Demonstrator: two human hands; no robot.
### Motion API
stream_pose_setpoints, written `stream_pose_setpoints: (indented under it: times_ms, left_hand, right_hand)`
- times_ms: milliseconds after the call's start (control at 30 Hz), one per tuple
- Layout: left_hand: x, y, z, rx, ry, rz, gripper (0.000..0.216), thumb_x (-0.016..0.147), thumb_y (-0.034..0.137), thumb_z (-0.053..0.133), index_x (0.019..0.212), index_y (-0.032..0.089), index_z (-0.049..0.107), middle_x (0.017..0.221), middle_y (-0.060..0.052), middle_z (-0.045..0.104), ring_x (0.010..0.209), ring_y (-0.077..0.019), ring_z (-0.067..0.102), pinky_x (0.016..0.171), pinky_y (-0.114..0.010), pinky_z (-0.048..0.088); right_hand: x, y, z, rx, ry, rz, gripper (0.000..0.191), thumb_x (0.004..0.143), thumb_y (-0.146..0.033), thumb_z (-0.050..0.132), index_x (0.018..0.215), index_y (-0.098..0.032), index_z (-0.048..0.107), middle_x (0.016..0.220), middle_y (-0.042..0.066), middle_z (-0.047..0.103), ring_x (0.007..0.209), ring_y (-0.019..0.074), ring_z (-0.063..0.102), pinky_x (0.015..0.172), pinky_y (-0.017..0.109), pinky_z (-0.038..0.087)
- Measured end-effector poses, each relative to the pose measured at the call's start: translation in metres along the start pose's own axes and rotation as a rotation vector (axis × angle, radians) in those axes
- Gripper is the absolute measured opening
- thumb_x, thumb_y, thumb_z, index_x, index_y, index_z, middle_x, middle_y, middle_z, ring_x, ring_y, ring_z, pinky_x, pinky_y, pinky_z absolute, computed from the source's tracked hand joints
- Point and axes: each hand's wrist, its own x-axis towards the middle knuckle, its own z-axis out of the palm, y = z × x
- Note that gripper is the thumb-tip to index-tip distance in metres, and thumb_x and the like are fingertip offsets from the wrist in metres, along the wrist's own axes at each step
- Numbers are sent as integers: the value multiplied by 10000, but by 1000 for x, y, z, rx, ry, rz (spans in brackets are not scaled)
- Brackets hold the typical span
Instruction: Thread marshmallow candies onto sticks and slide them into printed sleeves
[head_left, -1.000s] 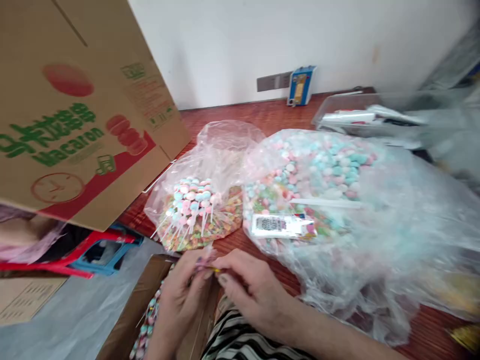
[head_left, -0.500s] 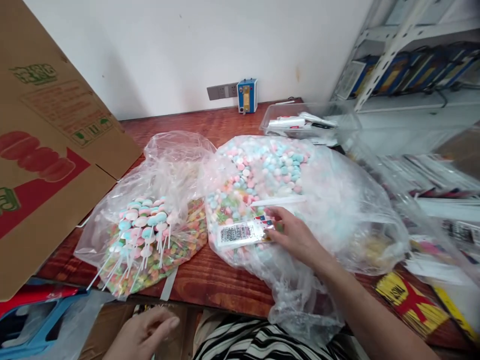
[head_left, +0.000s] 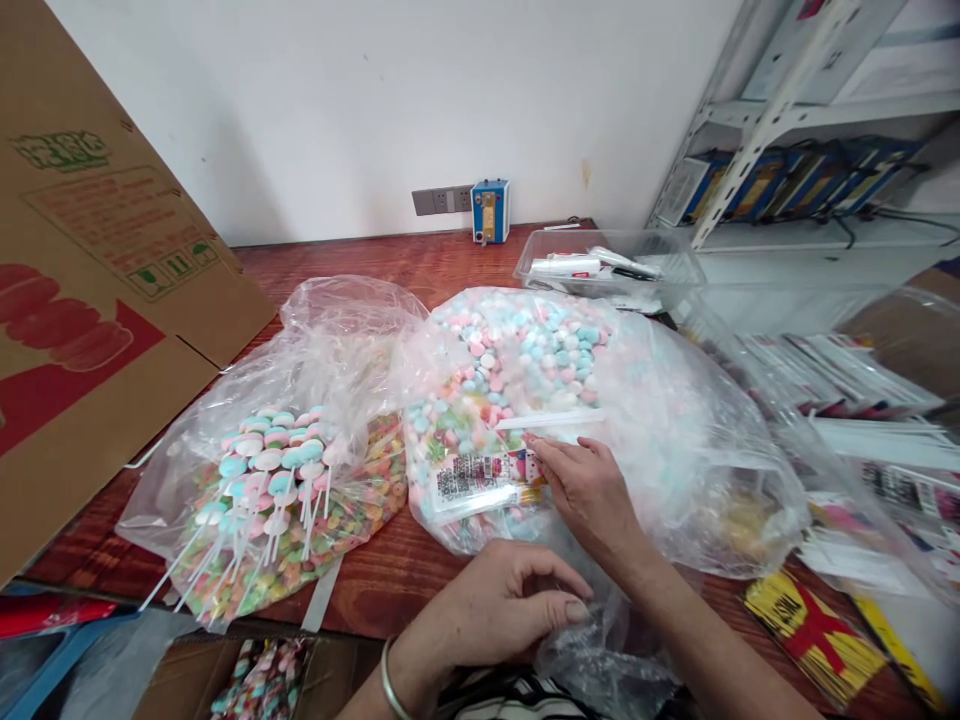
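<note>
My right hand (head_left: pixel 589 492) reaches over the large clear bag of pastel candies (head_left: pixel 517 345), its fingers stretched out and the tips on the right end of a printed clear packet (head_left: pixel 476 482). The packet lies flat on that bag, a white strip (head_left: pixel 551 420) just behind it. Below and left of it hovers my left hand (head_left: pixel 499 605), fingers loosely bent and thumb apart, with nothing seen in it. Loose clear plastic (head_left: pixel 592 640) hangs at the table edge beside its thumb. To the left, pastel lollipops (head_left: pixel 274 460) with white sticks rest on a bag of small colourful gummies (head_left: pixel 382 480).
A cardboard box (head_left: pixel 112 250) stands at the left. At the back are a small blue device (head_left: pixel 490 212) and a clear tray (head_left: pixel 540 245) holding white items. Printed packets (head_left: pixel 847 370) and a yellow-red bundle (head_left: pixel 814 635) lie right. Wrapped sweets (head_left: pixel 259 680) fill a carton below.
My left hand has moved right and up from the lower left to near my right hand. My right hand's fingers have straightened on the packet. The view has shifted slightly.
</note>
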Motion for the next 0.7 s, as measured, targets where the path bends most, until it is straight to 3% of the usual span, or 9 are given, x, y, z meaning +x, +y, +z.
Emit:
stream_pose_setpoints:
  times_ms: [133, 200, 333, 400, 467, 567, 700]
  left_hand:
    - [17, -12, 7, -254, -14, -118, 298, 789, 383, 681, 974, 159, 745, 706, -29, 670, 644, -145, 586, 656, -263, 439]
    - [21, -15, 11, -443, 16, -103, 365, 753, 390, 731, 1033, 156, 725, 785, -53, 689, 693, -160, 619, 703, -287, 459]
    - [26, -9, 15, -941, 117, 131, 664, 648, 352, 845, 1256, 239, 605, 1251, -115, 622, 1075, -243, 615, 940, -375, 449]
    - [28, -4, 14, -1104, 215, 256, 658, 655, 377, 842, 1255, 254, 601, 1325, -108, 578, 1182, -253, 557, 993, -394, 433]
    - [30, 0, 10, -1184, 343, 287, 492, 696, 354, 817, 1145, 222, 667, 1204, -92, 646, 1109, -217, 593, 960, -367, 467]
    - [34, 5, 4, -1190, 554, 225, 230, 691, 238, 822, 891, 169, 731, 895, -37, 705, 832, -133, 650, 801, -270, 522]
    - [36, 10, 4, -1132, 710, 240, 220, 637, 236, 855, 799, 145, 737, 819, -24, 712, 752, -119, 657, 707, -231, 532]
  right_hand:
    - [2, -6, -10, 34, 127, -66, 222, 963, -155, 435, 994, -179, 653, 960, 79, 739, 886, 225, 648, 927, 406, 377]
    - [2, -12, -20, 139, 147, -22, 205, 971, -203, 436, 904, -191, 629, 854, 56, 708, 822, 210, 623, 852, 358, 422]
    - [1, -24, -45, 391, 14, 110, 209, 975, -269, 449, 834, -219, 594, 766, 10, 641, 766, 183, 597, 710, 280, 446]
    - [0, -28, -56, 497, -74, 120, 218, 976, -273, 448, 832, -222, 603, 775, 0, 637, 757, 169, 597, 706, 269, 449]
    - [-2, -29, -62, 576, -122, 131, 222, 975, -286, 460, 841, -224, 625, 786, -6, 640, 757, 158, 595, 715, 262, 451]
    - [-6, -27, -59, 745, -101, 229, 148, 948, -338, 539, 926, -233, 640, 850, -5, 659, 802, 156, 608, 744, 264, 469]
    - [-13, -33, -42, 1086, -48, 390, 265, 841, -360, 696, 1056, -236, 603, 1030, 22, 673, 956, 189, 630, 829, 298, 495]
